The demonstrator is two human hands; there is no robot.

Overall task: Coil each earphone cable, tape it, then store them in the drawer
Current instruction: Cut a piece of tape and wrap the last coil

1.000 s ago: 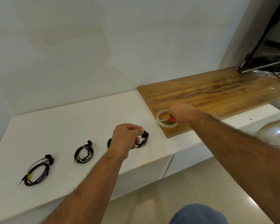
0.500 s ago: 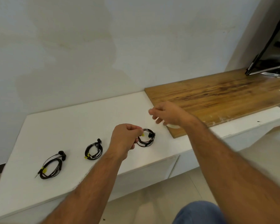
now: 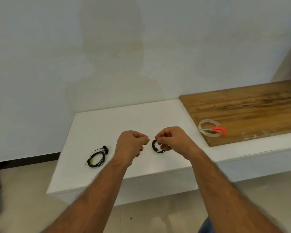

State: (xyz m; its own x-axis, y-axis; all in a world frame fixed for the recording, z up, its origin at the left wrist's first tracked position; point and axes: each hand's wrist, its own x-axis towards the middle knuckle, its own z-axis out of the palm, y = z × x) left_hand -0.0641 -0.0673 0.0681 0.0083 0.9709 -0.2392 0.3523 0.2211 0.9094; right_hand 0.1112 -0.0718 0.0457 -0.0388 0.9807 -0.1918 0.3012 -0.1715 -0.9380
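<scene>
The left hand (image 3: 131, 145) is curled into a loose fist, with its thumb and first finger pinched together. I cannot tell if it holds anything. The right hand (image 3: 172, 139) is curled too, and its fingertips pinch the top of a small black coiled earphone cable (image 3: 155, 147). That coil sits just above the white tabletop (image 3: 124, 118), partly hidden behind the right fingers. The two hands are close together, nearly touching at the fingertips.

Half a second ago the right hand was reaching over by the wooden board. Now it has come back to the coil, and the left hand has let go of it.

To the left, another coiled earphone cable with a yellow tag (image 3: 97, 158) lies flat on the tabletop, well apart from the hands. The middle coil seen before is now hidden behind the left hand.

To the right, a roll of clear tape (image 3: 208, 130) lies near the front corner of the wooden board (image 3: 250, 111). Small red scissors (image 3: 219, 129) rest across the roll. Before, the right hand covered them.
</scene>
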